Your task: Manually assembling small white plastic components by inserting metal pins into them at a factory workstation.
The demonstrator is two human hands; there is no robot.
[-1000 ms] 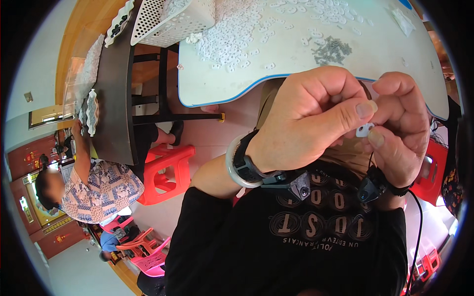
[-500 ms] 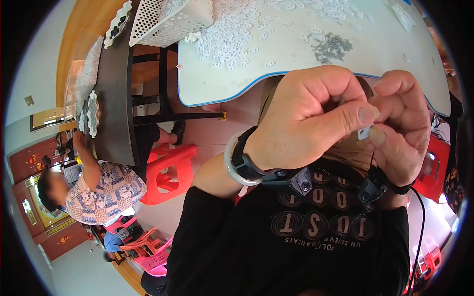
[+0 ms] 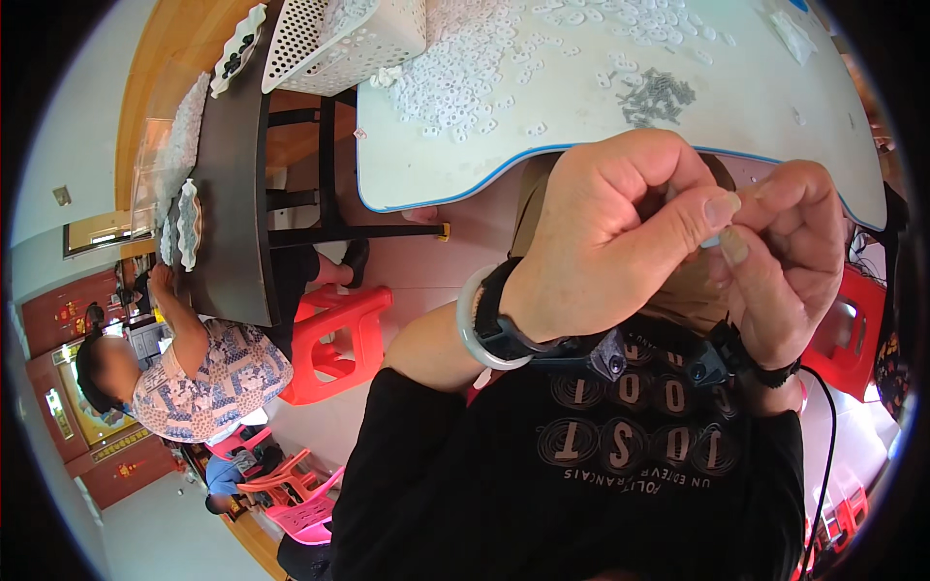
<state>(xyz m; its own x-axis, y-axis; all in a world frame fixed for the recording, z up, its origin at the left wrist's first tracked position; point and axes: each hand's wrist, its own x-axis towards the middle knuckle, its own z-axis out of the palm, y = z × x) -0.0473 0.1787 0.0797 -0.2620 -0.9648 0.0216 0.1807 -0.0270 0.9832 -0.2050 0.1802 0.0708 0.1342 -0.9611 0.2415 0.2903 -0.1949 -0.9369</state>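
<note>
part [image 3: 712, 239]: tiny, pale, mostly hidden
pose: cannot tell
place: pinched between both hands' fingertips, above lap

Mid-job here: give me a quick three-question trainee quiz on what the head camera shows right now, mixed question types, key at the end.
1. True or false: the left hand and the right hand meet at their fingertips, pinching a small pale part between them.
2. Multiple choice: the small dark metal pieces on the white table lie
A. inside the white perforated basket
B. in a loose heap to the right of the scattered white plastic pieces
C. on the red stool
3. Fill in: the left wrist wears a pale ____ beside a black strap.

Key: 1 true; 2 B; 3 bangle
</note>
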